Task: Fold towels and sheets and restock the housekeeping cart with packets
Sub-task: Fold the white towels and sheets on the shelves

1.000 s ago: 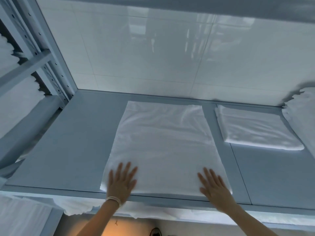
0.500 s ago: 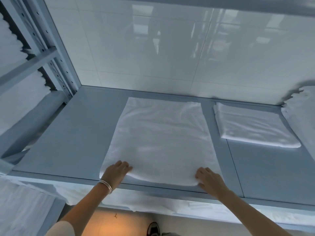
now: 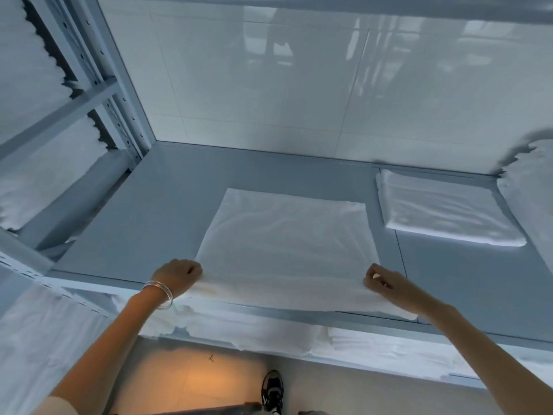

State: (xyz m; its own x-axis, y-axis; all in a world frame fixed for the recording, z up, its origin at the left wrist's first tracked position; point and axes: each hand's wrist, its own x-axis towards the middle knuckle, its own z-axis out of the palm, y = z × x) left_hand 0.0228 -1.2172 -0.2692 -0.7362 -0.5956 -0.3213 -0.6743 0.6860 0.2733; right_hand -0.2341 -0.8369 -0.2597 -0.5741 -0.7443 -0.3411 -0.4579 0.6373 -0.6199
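A white sheet (image 3: 287, 241) lies flat on the grey shelf (image 3: 155, 211), its near edge hanging a little over the shelf's front. My left hand (image 3: 179, 275) grips the near left corner of the sheet with curled fingers. My right hand (image 3: 386, 281) pinches the near right corner. Both corners are lifted slightly off the shelf.
A folded white sheet (image 3: 443, 217) lies at the back right, with a ragged white pile (image 3: 535, 202) beyond it. Stacked white linen (image 3: 254, 327) fills the shelf below. Metal rack uprights (image 3: 98, 73) and more linen stand at the left. A glossy tiled wall closes the back.
My hands went from lying flat on the sheet to curling round its near corners. The sheet's near edge has been drawn toward me and lifted slightly.
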